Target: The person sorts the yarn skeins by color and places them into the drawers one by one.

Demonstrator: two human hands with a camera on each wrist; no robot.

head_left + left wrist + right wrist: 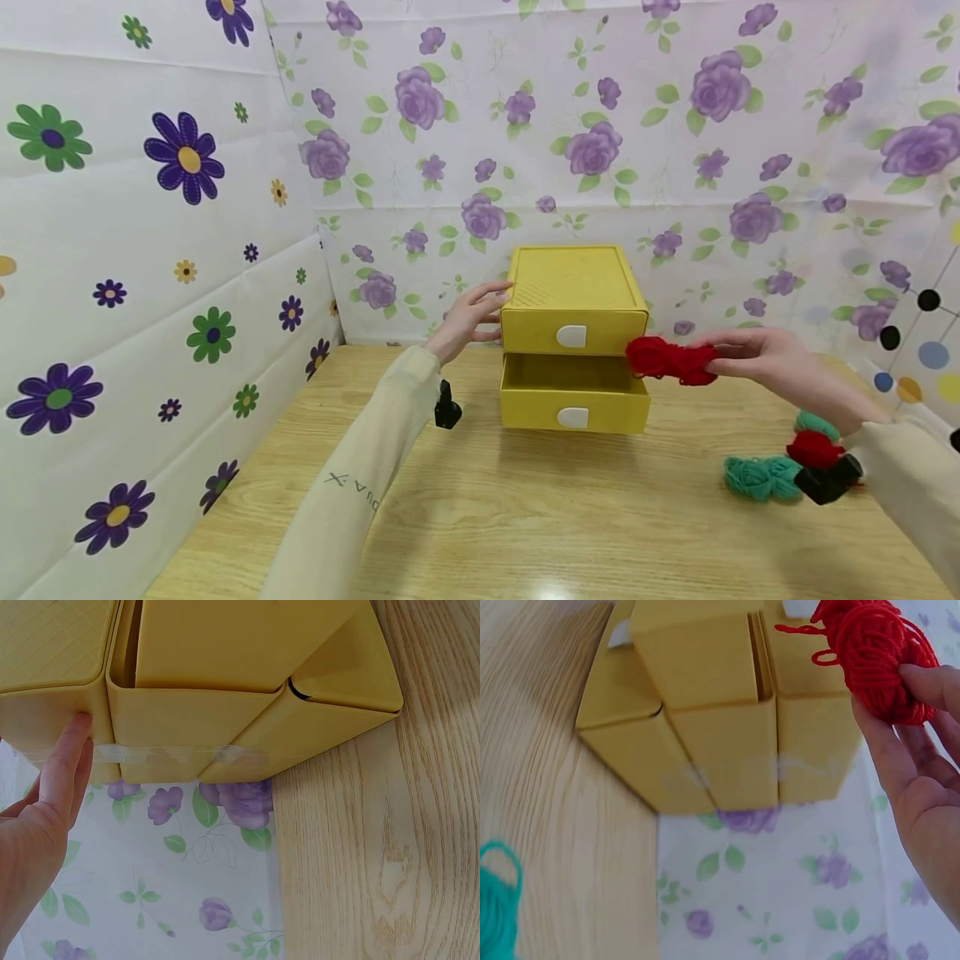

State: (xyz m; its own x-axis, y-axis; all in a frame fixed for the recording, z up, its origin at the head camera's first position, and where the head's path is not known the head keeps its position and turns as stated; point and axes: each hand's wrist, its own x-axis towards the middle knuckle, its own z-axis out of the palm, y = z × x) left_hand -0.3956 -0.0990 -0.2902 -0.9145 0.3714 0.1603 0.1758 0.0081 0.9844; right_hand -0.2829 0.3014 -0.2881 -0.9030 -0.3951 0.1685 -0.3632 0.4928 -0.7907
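A yellow two-drawer box [573,275] stands on the table near the back wall. Its lower drawer [525,410] is pulled out, while the upper drawer [525,332] sits closed; each has a white handle. At the box's left side is my left hand [467,323], a fingertip touching the side wall in the left wrist view [45,802]. My right hand [772,358] pinches a skein of red yarn [671,361] by its right end, in front of the box's right side and above the pulled-out drawer's right edge. Loose red strands show in the right wrist view.
On the table at the right lie a teal yarn skein [759,477], a second teal one [817,425] and another red one [813,450], partly hidden by the right wrist camera. Flower-printed sheets [480,150] enclose the back and sides.
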